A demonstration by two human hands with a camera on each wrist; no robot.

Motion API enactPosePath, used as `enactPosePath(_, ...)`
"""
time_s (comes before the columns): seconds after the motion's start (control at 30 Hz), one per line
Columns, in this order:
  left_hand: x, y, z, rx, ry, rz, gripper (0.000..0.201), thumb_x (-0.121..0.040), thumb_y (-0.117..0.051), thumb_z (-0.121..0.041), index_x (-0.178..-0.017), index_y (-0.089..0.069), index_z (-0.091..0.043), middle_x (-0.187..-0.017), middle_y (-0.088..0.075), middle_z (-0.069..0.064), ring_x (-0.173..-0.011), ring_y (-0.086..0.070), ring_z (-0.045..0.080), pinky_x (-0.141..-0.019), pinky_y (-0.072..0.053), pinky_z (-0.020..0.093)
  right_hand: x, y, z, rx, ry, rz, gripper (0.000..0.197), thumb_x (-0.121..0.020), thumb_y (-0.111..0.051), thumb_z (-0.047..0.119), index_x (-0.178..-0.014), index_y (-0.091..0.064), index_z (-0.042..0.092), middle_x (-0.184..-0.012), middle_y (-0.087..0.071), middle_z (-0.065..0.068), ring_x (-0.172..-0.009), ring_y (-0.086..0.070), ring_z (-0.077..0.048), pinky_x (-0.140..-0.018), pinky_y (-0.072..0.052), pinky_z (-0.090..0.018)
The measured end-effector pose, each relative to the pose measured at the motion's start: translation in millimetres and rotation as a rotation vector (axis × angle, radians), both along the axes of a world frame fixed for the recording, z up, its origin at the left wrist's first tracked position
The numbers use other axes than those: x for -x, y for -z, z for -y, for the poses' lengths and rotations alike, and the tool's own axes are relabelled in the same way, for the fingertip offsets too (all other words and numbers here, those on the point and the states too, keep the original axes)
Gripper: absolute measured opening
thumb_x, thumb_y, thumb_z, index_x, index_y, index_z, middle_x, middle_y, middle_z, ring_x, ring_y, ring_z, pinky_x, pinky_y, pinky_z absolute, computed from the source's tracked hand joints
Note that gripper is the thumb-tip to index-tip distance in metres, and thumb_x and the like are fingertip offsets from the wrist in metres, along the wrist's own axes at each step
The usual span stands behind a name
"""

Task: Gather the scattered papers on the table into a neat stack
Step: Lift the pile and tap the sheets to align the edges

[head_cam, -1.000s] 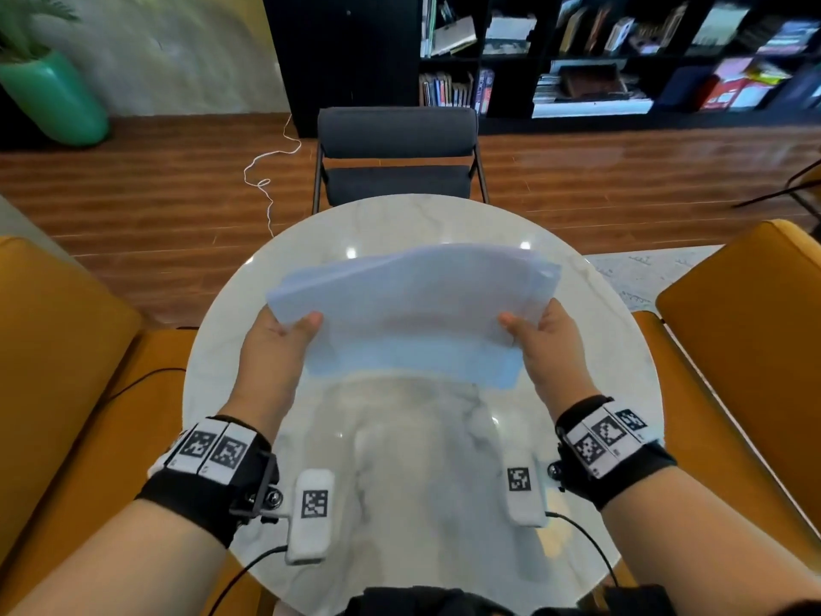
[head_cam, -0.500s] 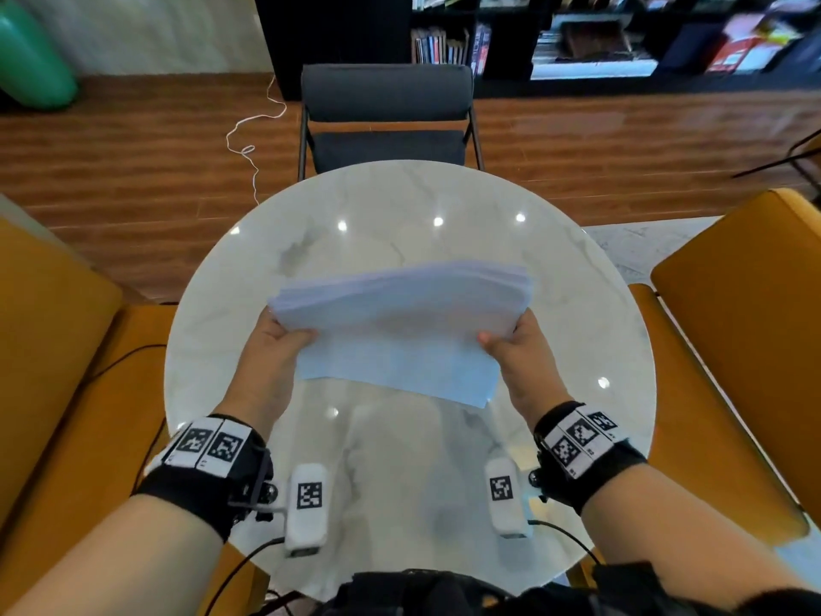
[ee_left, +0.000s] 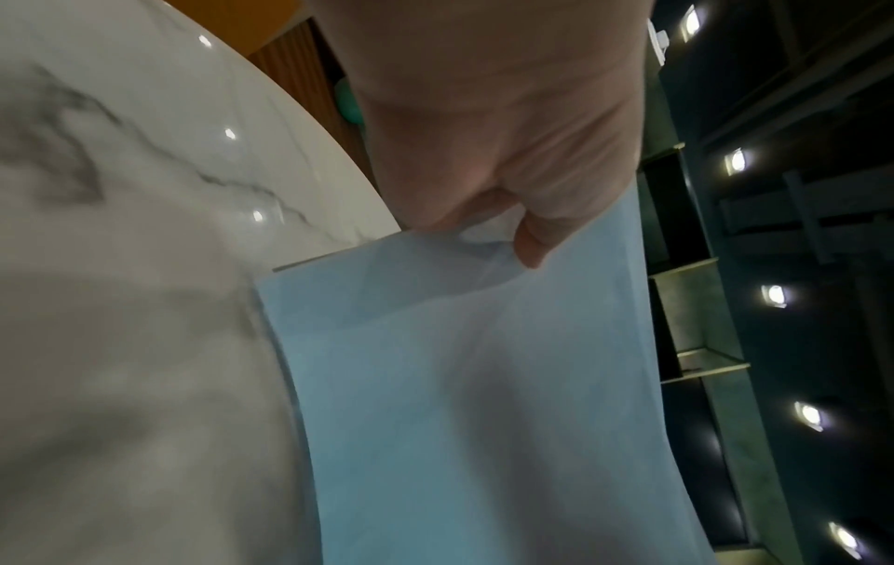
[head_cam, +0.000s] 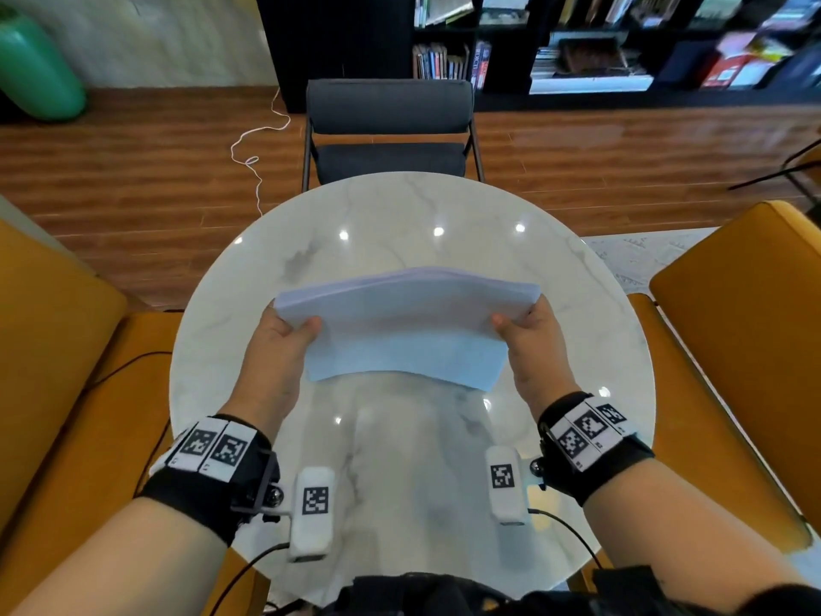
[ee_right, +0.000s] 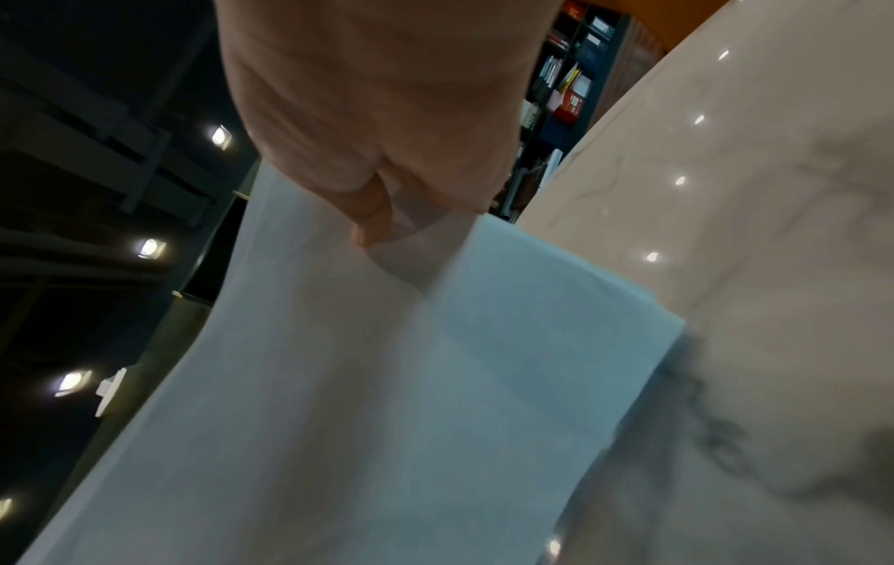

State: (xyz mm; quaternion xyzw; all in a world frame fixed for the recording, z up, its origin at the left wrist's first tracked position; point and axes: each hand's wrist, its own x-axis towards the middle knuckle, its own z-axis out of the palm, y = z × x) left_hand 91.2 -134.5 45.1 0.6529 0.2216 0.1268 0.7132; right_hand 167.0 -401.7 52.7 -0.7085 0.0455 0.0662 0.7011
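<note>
A: Marble-patterned round table [head_cam: 391, 224], white with grey veining, glossy; ceiling lights reflect on it. Largest item in the head view.

B: Surroundings?

A: Mustard-yellow seats [head_cam: 66, 349] on both sides, one dark grey chair [head_cam: 390, 126] at the far edge, black bookshelf [head_cam: 577, 42] behind it, green pot [head_cam: 35, 73] far left on the wood floor.

B: Task object?

A: Stack of papers [head_cam: 406, 331], white, all gathered in one bundle over the table's middle. It stands on its lower long edge, which lies at the tabletop; I cannot tell whether it touches. Top edge bows slightly upward in the centre.

B: Hands?

A: Left hand [head_cam: 277, 353] grips the stack's left short end, thumb on the near face, fingers hidden behind. Right hand [head_cam: 533, 349] grips the right short end the same way. Both wrist views confirm a thumb pressed on the sheet face.

B: Smaller items?

A: Black wrist straps with tag markers, white camera pods below each wrist.
</note>
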Motion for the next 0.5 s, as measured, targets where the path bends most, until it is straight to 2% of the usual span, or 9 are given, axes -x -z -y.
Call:
enactPosePath(0.1, 2, -3, -5, -0.028, 0.012, 0.008, 0.03, -0.092, -0.055, -0.002, -0.116, -0.055, -0.02, -0.105, -0.066, -0.006, -0.094, -0.064, 0.003, -0.081, -0.049, 0.017, -2, -1, 2, 0.012, -0.007, 0.009, 0.035, -0.073, -0.059, 0.011, -0.106, -0.058, 0.023, -0.103, -0.068, -0.003, -0.098, -0.065, -0.023, -0.091, -0.052, -0.042)
enactPosePath(0.23, 10, 12, -1, -0.01, 0.023, -0.068, 0.03, -0.091, -0.059, -0.012, -0.12, -0.058, -0.019, -0.109, -0.068, -0.001, -0.103, -0.064, 0.014, -0.089, -0.047, 0.029, 4, 12, 1, 0.056, -0.025, -0.049, 0.036, -0.072, -0.057, 0.013, -0.101, -0.06, 0.034, -0.106, -0.069, -0.001, -0.102, -0.064, -0.026, -0.098, -0.047, -0.054)
enactPosePath(0.33, 9, 12, -2, -0.045, -0.034, -0.063, 0.025, -0.095, -0.056, -0.008, -0.112, -0.06, -0.026, -0.109, -0.067, -0.001, -0.104, -0.062, 0.014, -0.09, -0.045, 0.029, 4, 9, 1, 0.088, 0.004, -0.029, 0.036, -0.074, -0.056, 0.015, -0.094, -0.061, 0.044, -0.105, -0.069, 0.001, -0.104, -0.064, -0.027, -0.095, -0.049, -0.051)
enactPosePath(0.4, 11, 15, -3, -0.064, -0.018, -0.093, 0.027, -0.096, -0.054, -0.008, -0.119, -0.059, -0.021, -0.115, -0.067, 0.002, -0.108, -0.062, 0.017, -0.091, -0.044, 0.029, 5, 11, 1, 0.1, -0.004, -0.033, 0.037, -0.074, -0.056, 0.015, -0.092, -0.06, 0.047, -0.106, -0.069, 0.002, -0.104, -0.064, -0.026, -0.095, -0.049, -0.05)
enactPosePath(0.5, 14, 24, 2, -0.132, 0.005, -0.205, 0.034, -0.097, -0.052, -0.011, -0.131, -0.055, -0.013, -0.124, -0.064, 0.008, -0.117, -0.06, 0.025, -0.098, -0.044, 0.036, 8, 26, 3, 0.16, -0.045, -0.094, 0.037, -0.077, -0.054, 0.013, -0.1, -0.058, 0.043, -0.109, -0.068, 0.002, -0.106, -0.063, -0.025, -0.098, -0.047, -0.053)
